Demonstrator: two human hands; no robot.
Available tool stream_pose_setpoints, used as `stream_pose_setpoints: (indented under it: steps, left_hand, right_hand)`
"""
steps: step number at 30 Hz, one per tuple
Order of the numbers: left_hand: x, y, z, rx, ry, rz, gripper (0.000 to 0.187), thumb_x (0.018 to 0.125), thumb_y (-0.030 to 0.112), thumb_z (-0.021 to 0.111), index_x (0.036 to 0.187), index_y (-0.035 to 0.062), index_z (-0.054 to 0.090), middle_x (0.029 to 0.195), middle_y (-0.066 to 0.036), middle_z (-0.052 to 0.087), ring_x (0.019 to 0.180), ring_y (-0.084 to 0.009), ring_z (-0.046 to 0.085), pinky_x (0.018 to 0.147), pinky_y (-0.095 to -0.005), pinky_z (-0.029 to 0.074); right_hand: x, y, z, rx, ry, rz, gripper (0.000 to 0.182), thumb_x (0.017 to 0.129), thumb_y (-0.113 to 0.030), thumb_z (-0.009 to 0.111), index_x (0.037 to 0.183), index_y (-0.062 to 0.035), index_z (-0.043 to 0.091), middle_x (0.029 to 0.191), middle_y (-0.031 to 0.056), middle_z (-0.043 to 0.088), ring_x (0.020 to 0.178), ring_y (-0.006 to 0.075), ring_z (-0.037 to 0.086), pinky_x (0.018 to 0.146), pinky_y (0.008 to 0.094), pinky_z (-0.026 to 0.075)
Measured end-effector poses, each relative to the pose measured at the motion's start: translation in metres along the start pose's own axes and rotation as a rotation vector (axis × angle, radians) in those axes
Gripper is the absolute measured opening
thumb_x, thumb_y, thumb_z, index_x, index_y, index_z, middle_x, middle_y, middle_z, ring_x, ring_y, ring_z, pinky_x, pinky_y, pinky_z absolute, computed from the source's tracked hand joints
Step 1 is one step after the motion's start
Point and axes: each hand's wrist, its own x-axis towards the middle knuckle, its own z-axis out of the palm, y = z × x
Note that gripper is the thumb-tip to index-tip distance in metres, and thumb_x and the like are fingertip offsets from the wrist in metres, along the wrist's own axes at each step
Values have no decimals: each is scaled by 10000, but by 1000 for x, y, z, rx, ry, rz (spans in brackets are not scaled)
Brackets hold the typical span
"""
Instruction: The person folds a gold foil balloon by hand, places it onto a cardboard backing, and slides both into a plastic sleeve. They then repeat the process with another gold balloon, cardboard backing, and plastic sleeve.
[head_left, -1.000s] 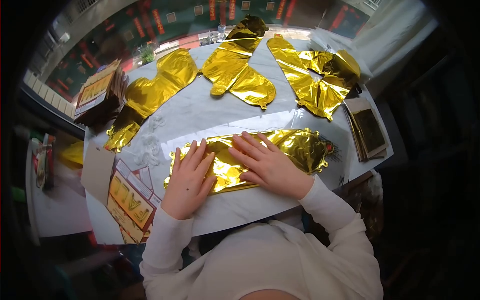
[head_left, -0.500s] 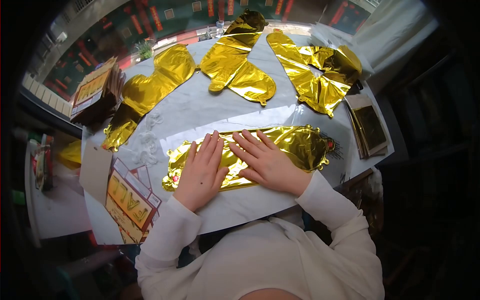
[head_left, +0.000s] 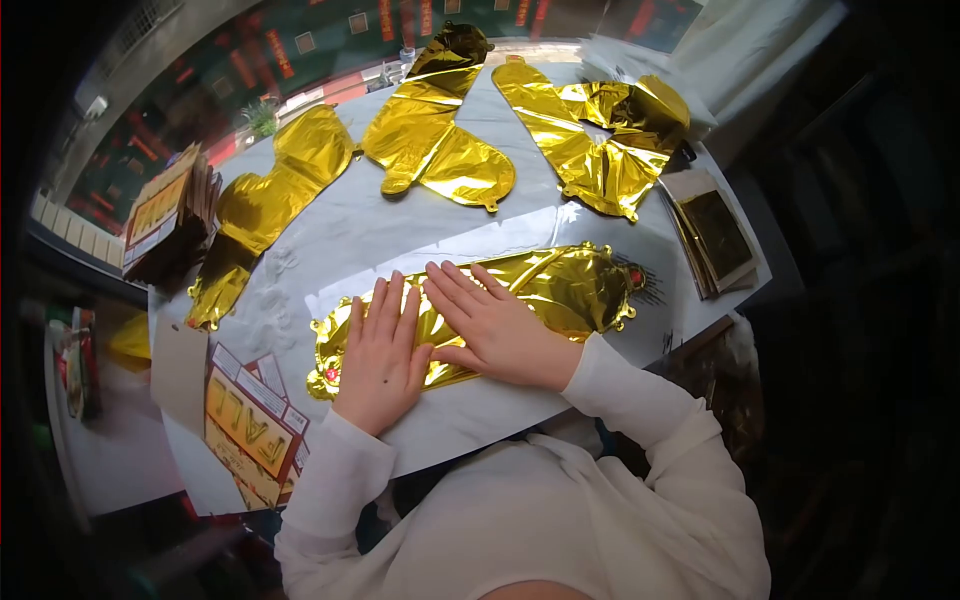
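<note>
My left hand (head_left: 382,360) lies flat near the left end of a long, flat gold foil balloon (head_left: 570,290). Its fingers are stretched out and point away from me. My right hand (head_left: 495,330) rests palm down beside it on the same foil, fingers extended and slanting left, its thumb near my left hand. Small tabs edge the balloon, and a red spot shows at each end. Part of the foil is hidden under both palms. Beyond it lie three more flat gold foil balloons: one on the left (head_left: 265,200), one in the middle (head_left: 430,135) and one on the right (head_left: 630,150).
Printed packages (head_left: 250,420) and a grey-brown card (head_left: 180,365) lie at the marble-patterned table's (head_left: 450,435) left side. A stack of packages (head_left: 170,215) stands at the back left. More flat packets (head_left: 712,235) sit on the right edge. A window is behind.
The view has turned slightly, so the table appears shifted left. My right hand has slid a little left over the foil, closer to my left hand. Both hands stay flat.
</note>
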Motion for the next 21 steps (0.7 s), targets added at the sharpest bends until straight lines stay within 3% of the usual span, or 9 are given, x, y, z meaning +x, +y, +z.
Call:
stream_pose_setpoints:
  steps: [2, 6, 10, 16, 18, 21]
  left_hand:
    - [-1, -1, 2, -15, 12, -8, 720, 1021, 312, 590, 1627, 1, 357, 1721, -232, 271, 1604, -410, 241, 1296, -590, 166]
    - [-1, 0, 2, -28, 38, -32, 718, 1023, 319, 586, 1624, -1, 358, 1718, -241, 272, 1603, -410, 245, 1295, -589, 170]
    - [-4, -4, 7, -88, 55, -13, 696, 1031, 319, 573, 1619, 12, 363, 1727, -245, 244, 1597, -431, 248, 1291, -593, 171]
    - [-5, -5, -3, -279, 200, -29, 661, 1069, 349, 545, 1623, 36, 370, 1735, -237, 231, 1625, -410, 176, 1301, -599, 145]
    - [-11, 3, -29, -222, 312, -1, 644, 1045, 295, 599, 1594, 19, 407, 1706, -233, 301, 1602, -415, 245, 1290, -614, 173]
    - [-51, 22, -73, -225, 348, -46, 614, 988, 184, 654, 1549, 15, 472, 1675, -227, 365, 1564, -435, 325, 1262, -660, 207]
  right_hand:
    - [-4, 5, -6, -29, -17, 8, 847, 1061, -553, 545, 1613, 55, 334, 1705, 244, 312, 1600, 366, 288, 1294, 503, 235]
    - [-30, 29, -29, -38, -46, 255, 895, 1050, -538, 578, 1617, 88, 282, 1690, 308, 289, 1593, 440, 256, 1299, 499, 222]
    - [-63, 60, -34, -180, -19, 472, 862, 1063, -469, 586, 1626, 93, 254, 1712, 308, 236, 1601, 446, 227, 1308, 500, 188]
    - [-68, 67, -32, -191, -47, 440, 824, 1082, -409, 561, 1650, 76, 212, 1737, 280, 199, 1627, 416, 168, 1319, 488, 142]
    - [-69, 67, -35, -109, -19, 464, 820, 1063, -371, 601, 1626, 106, 244, 1711, 310, 240, 1610, 437, 205, 1309, 510, 162]
    - [-66, 56, -48, -105, 76, 419, 779, 1078, -353, 560, 1638, 85, 242, 1726, 293, 217, 1620, 426, 182, 1316, 506, 132]
